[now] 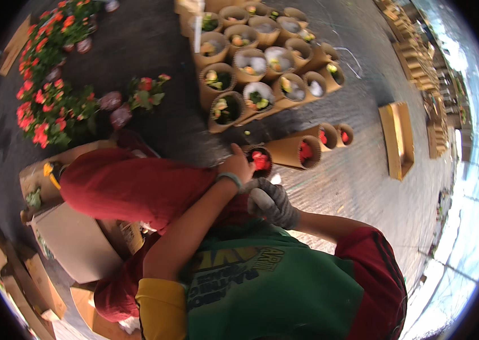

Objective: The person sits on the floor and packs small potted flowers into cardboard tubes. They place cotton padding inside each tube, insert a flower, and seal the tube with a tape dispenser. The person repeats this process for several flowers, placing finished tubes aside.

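Observation:
My bare left hand [239, 165], with a grey-green band at the wrist, grips a corrugated cardboard sleeve at its rim. Red blooms [260, 160] show inside that sleeve. Close by my left wrist is my right hand [275, 205] in a grey knitted glove, its fingers curled; whether anything is in them is hidden. Just beyond my hands, a larger cardboard sleeve [290, 148] with red flowers lies on the dark floor covering. Two more sleeves with red flowers, one of them a small sleeve [344, 136], sit beside it.
Many cardboard sleeves [250, 63] with pale flowers stand grouped ahead. Potted red and orange flowers [48, 100] spread at the left. A shallow cardboard tray [397, 140] lies on the right. Near my red-trousered leg [137, 182] is a cardboard box [76, 242].

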A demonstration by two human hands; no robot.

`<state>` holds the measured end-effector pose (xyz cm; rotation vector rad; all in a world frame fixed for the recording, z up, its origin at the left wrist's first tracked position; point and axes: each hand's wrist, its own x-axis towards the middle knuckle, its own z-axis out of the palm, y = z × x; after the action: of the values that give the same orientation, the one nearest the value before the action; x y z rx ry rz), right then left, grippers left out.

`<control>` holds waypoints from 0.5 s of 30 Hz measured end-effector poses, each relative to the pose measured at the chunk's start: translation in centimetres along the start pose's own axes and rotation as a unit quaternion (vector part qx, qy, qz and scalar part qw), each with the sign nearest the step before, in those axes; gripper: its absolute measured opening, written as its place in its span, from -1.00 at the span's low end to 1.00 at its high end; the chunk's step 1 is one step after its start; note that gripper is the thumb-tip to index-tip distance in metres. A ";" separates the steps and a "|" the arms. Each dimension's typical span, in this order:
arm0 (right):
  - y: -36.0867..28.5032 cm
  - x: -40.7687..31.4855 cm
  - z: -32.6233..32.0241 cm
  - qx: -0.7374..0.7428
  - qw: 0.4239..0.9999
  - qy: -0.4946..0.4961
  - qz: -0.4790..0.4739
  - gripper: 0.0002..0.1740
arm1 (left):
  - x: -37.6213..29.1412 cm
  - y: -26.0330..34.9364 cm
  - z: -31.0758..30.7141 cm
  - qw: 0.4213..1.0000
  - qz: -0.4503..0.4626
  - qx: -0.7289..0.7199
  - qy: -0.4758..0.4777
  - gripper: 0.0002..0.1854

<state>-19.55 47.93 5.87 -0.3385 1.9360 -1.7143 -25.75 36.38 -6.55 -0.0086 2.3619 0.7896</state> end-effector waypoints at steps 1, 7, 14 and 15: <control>-0.5 0.3 0.5 0.007 1.000 -0.015 0.008 -0.73 | -0.1 0.1 -0.2 1.000 -0.013 -0.012 -0.018 -0.02; -4.9 2.3 3.5 0.068 0.992 -0.105 -0.025 -0.71 | -5.0 0.6 -3.0 0.986 0.095 -0.084 0.107 -0.19; -3.8 14.6 9.3 0.063 0.991 -0.049 -0.107 -0.70 | -18.9 -10.0 -8.1 0.872 0.346 -0.104 0.329 -0.54; -1.9 18.2 10.5 -0.040 0.985 -0.034 -0.162 -0.72 | -20.6 -13.1 -9.0 0.898 0.277 -0.114 0.321 -0.52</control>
<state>-29.34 29.41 3.16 -0.7700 1.9865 -1.7971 -11.91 16.91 3.78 0.3744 2.9132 1.5288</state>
